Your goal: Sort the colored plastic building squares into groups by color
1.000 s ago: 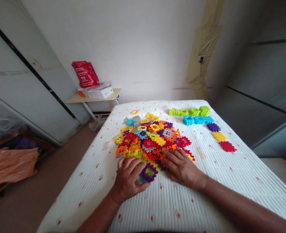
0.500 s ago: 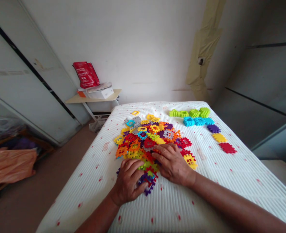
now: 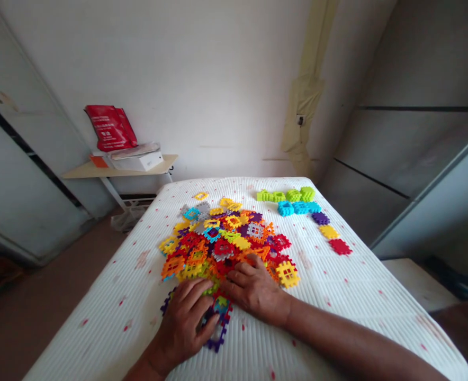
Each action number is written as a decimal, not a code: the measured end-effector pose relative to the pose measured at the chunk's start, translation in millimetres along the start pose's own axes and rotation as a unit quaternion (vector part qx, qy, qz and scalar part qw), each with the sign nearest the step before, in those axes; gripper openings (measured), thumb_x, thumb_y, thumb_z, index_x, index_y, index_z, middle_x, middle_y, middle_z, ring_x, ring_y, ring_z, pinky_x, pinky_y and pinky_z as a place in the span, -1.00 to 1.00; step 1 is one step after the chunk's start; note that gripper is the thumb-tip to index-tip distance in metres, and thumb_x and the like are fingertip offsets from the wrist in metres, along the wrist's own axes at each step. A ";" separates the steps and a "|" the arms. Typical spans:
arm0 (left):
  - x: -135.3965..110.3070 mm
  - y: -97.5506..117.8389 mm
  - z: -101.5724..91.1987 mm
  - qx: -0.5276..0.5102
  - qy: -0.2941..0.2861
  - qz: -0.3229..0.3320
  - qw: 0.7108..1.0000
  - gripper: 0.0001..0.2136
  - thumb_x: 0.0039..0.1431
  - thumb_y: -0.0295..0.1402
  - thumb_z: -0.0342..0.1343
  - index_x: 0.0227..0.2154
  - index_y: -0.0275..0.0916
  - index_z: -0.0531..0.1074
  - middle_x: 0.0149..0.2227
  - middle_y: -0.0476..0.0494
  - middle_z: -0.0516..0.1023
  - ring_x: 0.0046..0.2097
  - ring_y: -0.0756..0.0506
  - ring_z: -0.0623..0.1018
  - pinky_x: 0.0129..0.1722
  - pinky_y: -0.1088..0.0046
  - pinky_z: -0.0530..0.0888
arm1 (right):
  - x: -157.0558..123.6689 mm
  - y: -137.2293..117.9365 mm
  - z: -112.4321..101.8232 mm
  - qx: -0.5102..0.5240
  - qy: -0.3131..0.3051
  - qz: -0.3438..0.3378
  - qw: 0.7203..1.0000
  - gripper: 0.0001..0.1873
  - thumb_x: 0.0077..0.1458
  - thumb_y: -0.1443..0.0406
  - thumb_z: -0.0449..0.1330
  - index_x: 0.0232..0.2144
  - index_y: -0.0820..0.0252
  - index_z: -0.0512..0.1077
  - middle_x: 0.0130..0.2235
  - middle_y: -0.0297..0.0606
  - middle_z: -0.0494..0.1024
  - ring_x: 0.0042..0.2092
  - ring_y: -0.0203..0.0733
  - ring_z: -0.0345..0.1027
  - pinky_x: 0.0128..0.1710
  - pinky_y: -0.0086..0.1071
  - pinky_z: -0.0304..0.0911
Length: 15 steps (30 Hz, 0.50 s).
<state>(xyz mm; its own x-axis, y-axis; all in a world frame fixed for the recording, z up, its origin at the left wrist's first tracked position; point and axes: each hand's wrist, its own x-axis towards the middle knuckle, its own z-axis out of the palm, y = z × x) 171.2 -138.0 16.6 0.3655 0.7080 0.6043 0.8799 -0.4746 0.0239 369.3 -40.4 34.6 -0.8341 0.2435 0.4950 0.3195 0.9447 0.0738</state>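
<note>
- Spreading the left hand (image 3: 186, 317) over the heap's near edge, setting its thumb wide of its fingers.
- Covering part of a purple frame piece (image 3: 217, 347) with the left thumb.
- Bending the right hand (image 3: 258, 291) down onto the heap, tucking some fingertips among pieces; being unable to tell any grip there.
- Showing the heap of multicoloured interlocking pieces (image 3: 223, 248) under and beyond both hands' fingers.
- Showing a yellow window piece (image 3: 288, 274) near the right fingers, to their right.
- Showing lime-green pieces (image 3: 293, 196) and light-blue pieces (image 3: 300, 208) in rows, well beyond and right of the right fingers.
- Trailing a purple flat piece (image 3: 320, 218), a yellow flat piece (image 3: 329, 232) and a red flat piece (image 3: 340, 246) nearer, well right of those fingers.
- Bearing everything on a white, red-dotted surface (image 3: 99, 328) beneath the fingers.
</note>
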 end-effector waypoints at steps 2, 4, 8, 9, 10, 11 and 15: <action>-2.2 -2.5 2.5 0.003 0.003 0.003 1.000 -0.89 0.02 -0.38 0.08 -0.35 -0.22 0.40 -0.10 -0.24 0.46 -0.03 -0.19 0.40 -0.03 0.22 0.36 | 1.3 0.7 0.5 0.001 -0.011 -0.005 1.000 -0.81 0.25 0.23 -0.01 -0.20 0.06 0.39 -0.34 -0.37 0.49 -0.23 -0.23 0.21 -0.02 -0.11 -0.02; -4.1 -4.0 4.0 0.004 0.005 0.004 1.000 -0.88 0.02 -0.37 0.08 -0.34 -0.21 0.40 -0.08 -0.23 0.45 -0.01 -0.19 0.40 -0.02 0.23 0.36 | 2.1 0.8 2.3 0.006 -0.017 -0.002 1.000 -0.82 0.24 0.23 0.00 -0.27 0.08 0.40 -0.38 -0.38 0.47 -0.24 -0.23 0.20 -0.03 -0.11 -0.02; -6.3 -5.3 4.9 0.011 -0.002 0.010 1.000 -0.86 -0.01 -0.38 0.12 -0.33 -0.20 0.40 -0.06 -0.21 0.44 0.00 -0.19 0.39 -0.01 0.24 0.37 | 2.1 0.4 6.6 0.017 -0.018 0.005 1.000 -0.80 0.23 0.21 0.00 -0.34 0.10 0.39 -0.42 -0.37 0.45 -0.26 -0.23 0.18 -0.04 -0.12 -0.02; -6.5 -5.6 4.9 0.011 -0.004 0.008 1.000 -0.86 -0.02 -0.38 0.12 -0.33 -0.21 0.40 -0.06 -0.22 0.44 0.00 -0.19 0.39 -0.01 0.24 0.37 | 2.1 0.4 7.0 0.017 -0.019 0.006 1.000 -0.81 0.23 0.22 0.00 -0.34 0.09 0.39 -0.42 -0.37 0.45 -0.26 -0.23 0.19 -0.03 -0.13 -0.02; -6.6 -5.9 5.0 0.010 -0.004 0.005 1.000 -0.86 -0.02 -0.37 0.13 -0.34 -0.21 0.40 -0.06 -0.22 0.44 0.00 -0.19 0.39 -0.01 0.24 0.37 | 2.2 0.6 6.9 0.016 -0.021 0.007 1.000 -0.83 0.22 0.22 0.01 -0.32 0.09 0.39 -0.41 -0.37 0.45 -0.26 -0.23 0.19 -0.03 -0.13 -0.02; -6.7 -6.2 5.1 0.008 -0.004 0.003 1.000 -0.86 -0.02 -0.37 0.13 -0.34 -0.21 0.40 -0.06 -0.22 0.44 0.00 -0.19 0.39 -0.01 0.24 0.38 | 2.6 0.7 6.6 0.014 -0.023 0.010 1.000 -0.84 0.22 0.23 0.02 -0.31 0.08 0.39 -0.40 -0.37 0.46 -0.26 -0.22 0.19 -0.01 -0.12 -0.03; -7.5 -7.8 5.8 -0.003 -0.007 0.011 1.000 -0.84 -0.02 -0.38 0.13 -0.32 -0.21 0.40 -0.05 -0.23 0.43 0.01 -0.18 0.40 -0.01 0.28 0.39 | 6.7 -0.2 4.0 0.006 -0.027 0.019 0.999 -0.80 0.25 0.24 -0.03 -0.26 0.07 0.39 -0.40 -0.34 0.47 -0.25 -0.20 0.19 0.02 -0.06 -0.07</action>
<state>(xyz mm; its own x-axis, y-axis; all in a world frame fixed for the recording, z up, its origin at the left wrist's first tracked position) 163.3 -136.6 7.3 0.3891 0.7043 0.5938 0.8695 -0.4937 0.0157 361.9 -38.0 34.4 -0.8442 0.2905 0.4504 0.3464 0.9370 0.0450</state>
